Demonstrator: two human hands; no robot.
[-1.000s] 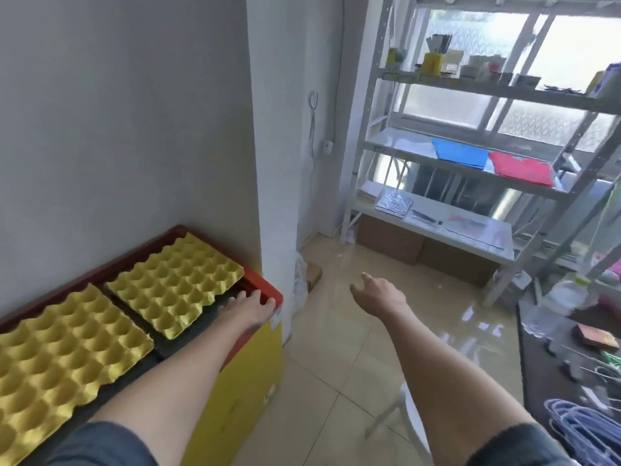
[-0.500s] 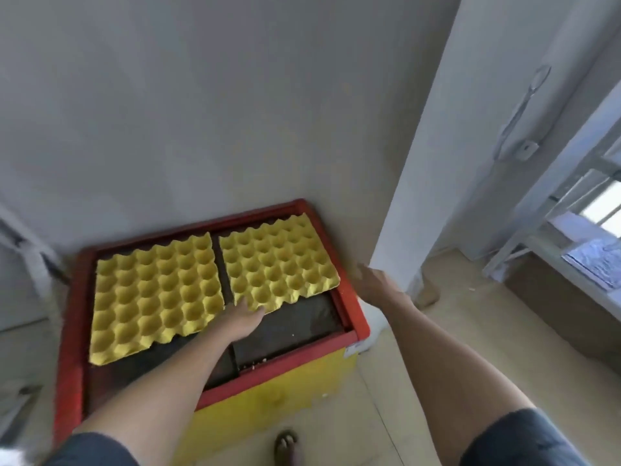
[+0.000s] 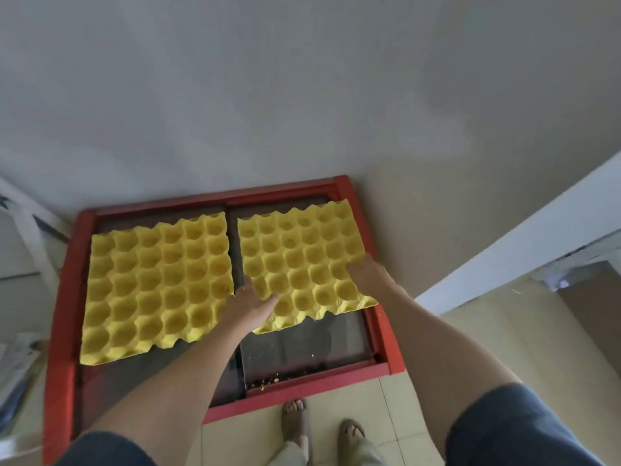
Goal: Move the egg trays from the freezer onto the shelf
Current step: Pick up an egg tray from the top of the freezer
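Quickly, fingers first: my left hand (image 3: 250, 306) lies on the near-left corner of the right tray (image 3: 304, 265), fingers spread flat over the cups, thumb at the tray's left edge. Looks like a press or light grip on that corner; I cannot tell if the fingers curl under the edge. My right hand (image 3: 368, 274) sits at the tray's right edge, about 3 o'clock on the tray, fingertips on the cups and the edge. Whether it has clenched on the edge I cannot tell either.

Right tray: yellow, empty cups, lying on the right half of the freezer (image 3: 381, 317) top, its far-right corner overhanging the red rim. Near edge looks slightly lifted or warped, not sure which.

Left tray (image 3: 156, 287): same yellow kind, at 9 o'clock from the right one, just beside it with a narrow dark gap between. Flat on the left half, no hand on it.

Freezer: red frame, dark glass lids (image 3: 302, 348), crumbs along the near channel at 6 o'clock. It sits against a grey wall (image 3: 302, 95) at 12 o'clock.

Both forearms reach in from 6 o'clock, dark sleeves (image 3: 510, 432) at the frame bottom. Feet (image 3: 322, 428) on the tile floor (image 3: 393, 398) just near of the freezer. White post (image 3: 524, 243) at 3 o'clock.
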